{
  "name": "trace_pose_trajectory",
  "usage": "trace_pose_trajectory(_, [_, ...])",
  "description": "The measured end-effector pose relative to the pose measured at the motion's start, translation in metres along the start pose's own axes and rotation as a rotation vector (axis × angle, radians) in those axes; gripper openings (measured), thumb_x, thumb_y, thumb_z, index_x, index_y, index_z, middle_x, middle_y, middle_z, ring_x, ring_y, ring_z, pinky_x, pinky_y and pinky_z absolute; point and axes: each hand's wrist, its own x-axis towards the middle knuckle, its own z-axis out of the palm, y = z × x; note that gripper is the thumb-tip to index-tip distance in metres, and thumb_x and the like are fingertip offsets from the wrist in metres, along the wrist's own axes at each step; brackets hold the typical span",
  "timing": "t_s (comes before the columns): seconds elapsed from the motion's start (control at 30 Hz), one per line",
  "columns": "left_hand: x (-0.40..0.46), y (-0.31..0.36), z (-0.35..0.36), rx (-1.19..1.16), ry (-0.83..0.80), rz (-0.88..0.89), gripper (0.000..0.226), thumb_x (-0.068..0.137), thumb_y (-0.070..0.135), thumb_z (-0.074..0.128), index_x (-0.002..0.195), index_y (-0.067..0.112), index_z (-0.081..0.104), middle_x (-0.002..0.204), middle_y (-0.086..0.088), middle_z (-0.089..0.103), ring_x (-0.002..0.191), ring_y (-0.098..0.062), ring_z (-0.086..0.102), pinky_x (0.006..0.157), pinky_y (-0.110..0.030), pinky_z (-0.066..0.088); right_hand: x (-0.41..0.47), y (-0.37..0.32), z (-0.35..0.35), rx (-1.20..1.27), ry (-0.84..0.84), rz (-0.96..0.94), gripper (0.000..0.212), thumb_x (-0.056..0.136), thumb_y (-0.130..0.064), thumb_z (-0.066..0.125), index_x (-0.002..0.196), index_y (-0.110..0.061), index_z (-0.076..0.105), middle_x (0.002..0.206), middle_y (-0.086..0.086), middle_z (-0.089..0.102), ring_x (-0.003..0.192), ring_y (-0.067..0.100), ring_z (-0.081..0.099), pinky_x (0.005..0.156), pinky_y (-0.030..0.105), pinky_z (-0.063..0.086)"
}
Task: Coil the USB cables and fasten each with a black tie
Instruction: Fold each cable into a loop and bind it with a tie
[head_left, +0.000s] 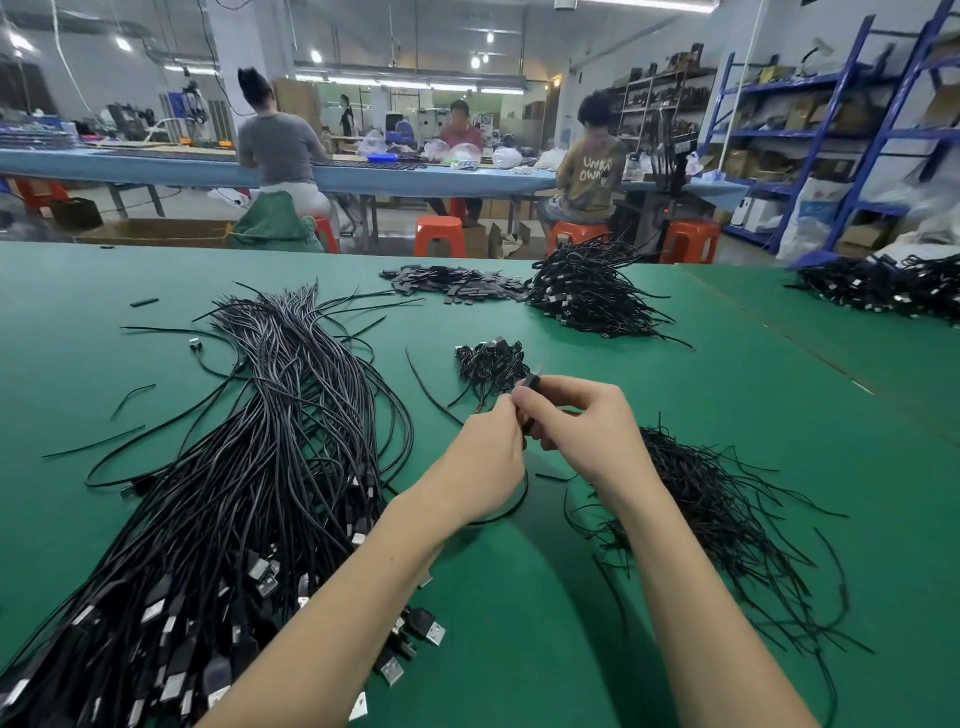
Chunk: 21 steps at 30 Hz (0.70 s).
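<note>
Green matting covers the table, with loose ties heaped just right of the wrists. Left hand and right hand both pinch one small coiled cable between curled fingertips, its loop trailing beneath. Judged risk: a slackened pinch lets it spring open. Beyond lies a finished bundle pile
</note>
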Motion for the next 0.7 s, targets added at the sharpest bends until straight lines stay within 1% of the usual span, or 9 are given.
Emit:
trace_pose_trajectory(0.07, [-0.001, 0.001, 0.0, -0.093, 0.005, 0.037, 0.016, 0.106, 0.013, 0.032, 0.113, 0.007, 0.045, 0.093, -0.014, 0.064, 0.081, -0.03, 0.059, 0.068, -0.035, 0.042, 0.002, 0.003, 0.001, 0.083, 0.048, 0.042, 0.008, 0.087, -0.027, 0.077, 0.083, -0.021, 0.081, 0.066, -0.004, 0.072, 0.054, 0.009, 0.06, 0.06, 0.023, 0.051])
trace_pose_trajectory(0.2, [-0.002, 0.004, 0.007, -0.445, 0.09, 0.046, 0.01, 0.107, 0.018, 0.031, 0.114, 0.013, 0.037, 0.076, 0.003, 0.055, 0.059, 0.005, 0.053, 0.058, -0.017, 0.038, 0.007, 0.005, -0.004, 0.275, 0.128, 0.109, 0.023, 0.088, -0.018, 0.077, 0.072, -0.003, 0.073, 0.052, -0.001, 0.058, 0.046, 0.01, 0.051, 0.053, 0.019, 0.049])
trace_pose_trajectory(0.3, [0.003, 0.001, 0.014, -0.619, 0.078, -0.087, 0.008, 0.108, 0.018, 0.031, 0.101, 0.018, 0.035, 0.081, 0.0, 0.052, 0.053, 0.007, 0.048, 0.058, -0.018, 0.039, 0.005, 0.005, -0.004, 0.34, 0.103, 0.151, 0.016, 0.089, -0.015, 0.077, 0.078, -0.003, 0.073, 0.053, -0.001, 0.061, 0.045, 0.009, 0.056, 0.054, 0.018, 0.052])
trace_pose_trajectory(0.37, [0.005, -0.002, 0.015, -0.779, 0.084, -0.187, 0.013, 0.107, 0.015, 0.032, 0.096, 0.018, 0.036, 0.078, 0.0, 0.051, 0.053, 0.001, 0.047, 0.053, -0.019, 0.038, 0.004, 0.004, -0.007, 0.378, 0.045, 0.196, 0.013, 0.092, -0.019, 0.075, 0.091, -0.006, 0.073, 0.067, 0.0, 0.071, 0.051, 0.013, 0.065, 0.054, 0.021, 0.055])
trace_pose_trajectory(0.4, [0.006, -0.003, 0.014, -0.894, 0.094, -0.23, 0.014, 0.107, 0.011, 0.032, 0.095, 0.017, 0.035, 0.076, -0.001, 0.051, 0.054, -0.004, 0.046, 0.05, -0.019, 0.036, 0.005, 0.004, -0.013, 0.287, 0.022, 0.207, 0.014, 0.093, -0.024, 0.074, 0.097, -0.01, 0.072, 0.075, 0.0, 0.074, 0.053, 0.014, 0.068, 0.054, 0.021, 0.055])
trace_pose_trajectory(0.47, [0.008, -0.005, 0.009, -1.138, 0.119, -0.303, 0.015, 0.106, 0.004, 0.03, 0.095, 0.014, 0.034, 0.072, -0.004, 0.049, 0.056, -0.011, 0.041, 0.046, -0.02, 0.032, 0.006, 0.006, -0.028, -0.2, -0.022, 0.173, 0.013, 0.092, -0.033, 0.072, 0.096, -0.02, 0.074, 0.081, -0.004, 0.075, 0.059, 0.011, 0.07, 0.055, 0.015, 0.051])
trace_pose_trajectory(0.53, [0.011, -0.009, 0.004, -1.317, 0.14, -0.358, 0.016, 0.105, 0.0, 0.03, 0.095, 0.012, 0.034, 0.07, -0.006, 0.049, 0.056, -0.013, 0.039, 0.045, -0.021, 0.031, 0.006, 0.007, -0.042, -0.665, -0.115, 0.167, 0.013, 0.088, -0.038, 0.074, 0.09, -0.026, 0.077, 0.085, -0.006, 0.075, 0.074, 0.009, 0.07, 0.069, 0.019, 0.053])
trace_pose_trajectory(0.6, [0.011, -0.012, 0.001, -1.41, 0.152, -0.387, 0.018, 0.104, -0.002, 0.029, 0.094, 0.012, 0.033, 0.07, -0.007, 0.048, 0.056, -0.015, 0.038, 0.044, -0.022, 0.031, 0.004, 0.006, -0.046, -0.868, -0.219, 0.265, 0.02, 0.081, -0.044, 0.079, 0.089, -0.026, 0.079, 0.09, -0.004, 0.075, 0.086, 0.014, 0.068, 0.082, 0.031, 0.058])
trace_pose_trajectory(0.7, [0.01, -0.013, -0.001, -1.441, 0.164, -0.407, 0.019, 0.104, -0.002, 0.028, 0.095, 0.013, 0.032, 0.071, -0.008, 0.047, 0.056, -0.016, 0.038, 0.045, -0.023, 0.031, 0.0, 0.002, -0.037, -0.969, -0.29, 0.363, 0.041, 0.068, -0.053, 0.087, 0.093, -0.022, 0.078, 0.095, -0.001, 0.073, 0.092, 0.02, 0.068, 0.087, 0.037, 0.059])
